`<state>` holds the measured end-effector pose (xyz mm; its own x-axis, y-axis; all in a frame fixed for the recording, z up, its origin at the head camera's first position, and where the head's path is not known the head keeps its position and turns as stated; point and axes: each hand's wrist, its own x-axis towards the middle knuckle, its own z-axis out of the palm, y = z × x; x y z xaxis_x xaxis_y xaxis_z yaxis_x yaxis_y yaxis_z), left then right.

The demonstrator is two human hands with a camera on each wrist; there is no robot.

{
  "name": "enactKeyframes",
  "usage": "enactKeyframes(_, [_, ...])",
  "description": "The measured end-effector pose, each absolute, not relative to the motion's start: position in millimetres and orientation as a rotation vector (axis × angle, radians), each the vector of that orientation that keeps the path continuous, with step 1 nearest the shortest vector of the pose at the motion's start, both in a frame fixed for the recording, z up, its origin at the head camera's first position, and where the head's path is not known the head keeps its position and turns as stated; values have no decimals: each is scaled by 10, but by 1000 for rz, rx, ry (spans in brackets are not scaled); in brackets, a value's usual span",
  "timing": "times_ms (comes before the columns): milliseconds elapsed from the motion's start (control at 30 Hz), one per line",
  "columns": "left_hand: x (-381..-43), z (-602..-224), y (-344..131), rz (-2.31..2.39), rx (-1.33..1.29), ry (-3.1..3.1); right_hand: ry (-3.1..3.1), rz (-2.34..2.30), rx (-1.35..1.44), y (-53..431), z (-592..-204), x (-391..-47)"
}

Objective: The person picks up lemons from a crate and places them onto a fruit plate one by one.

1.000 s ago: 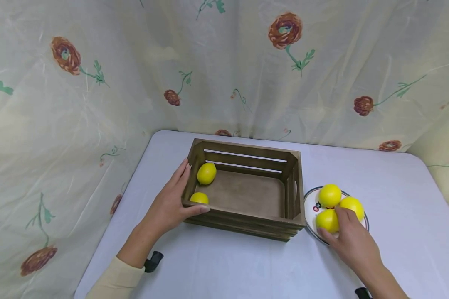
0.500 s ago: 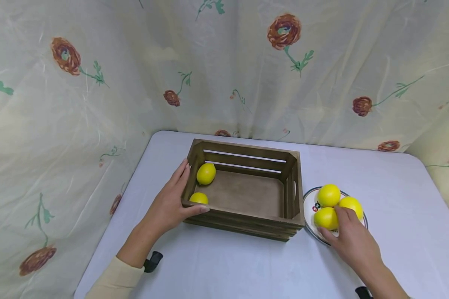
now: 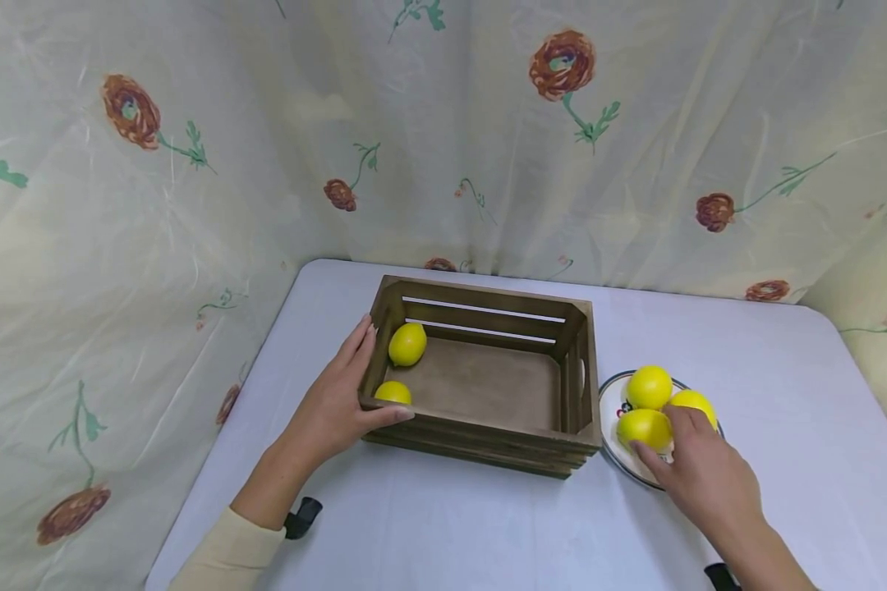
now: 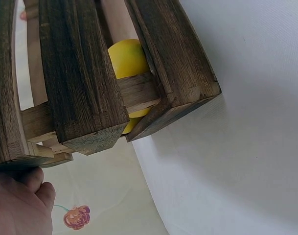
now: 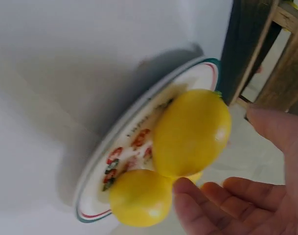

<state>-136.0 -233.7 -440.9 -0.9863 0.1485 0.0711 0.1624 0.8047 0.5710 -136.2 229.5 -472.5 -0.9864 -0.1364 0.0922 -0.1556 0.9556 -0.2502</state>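
Observation:
My left hand (image 3: 333, 402) rests on the near left corner of a brown slatted wooden crate (image 3: 480, 439), thumb along the front rim and straight fingers along the left side. Inside the crate are two lemons, one against the left wall (image 3: 407, 344) and another in the near left corner (image 3: 393, 391), partly hidden by the front wall. At the right, my right hand (image 3: 710, 472) reaches over a plate (image 5: 97, 183). Its fingers touch the nearest lemon (image 5: 193, 132), while the thumb stands apart from it. Two more lemons sit there, at the back (image 3: 650, 387) and right (image 3: 695, 404).
The plate stands close to the crate's right side. Both are on a white-covered table (image 3: 443, 525). A pale curtain with printed flowers (image 3: 458, 139) hangs behind the table and along its left side.
The nearest lemon on the plate has turned and shifted slightly left. My right hand has moved a little toward me and to the right. My left hand and the crate have stayed put.

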Motion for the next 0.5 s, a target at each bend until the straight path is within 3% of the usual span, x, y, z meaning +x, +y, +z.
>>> enactKeyframes(500, [-1358, -4421, -2338, -936, -259, -2956, -2594, 540, 499, 1998, -4127, -1381])
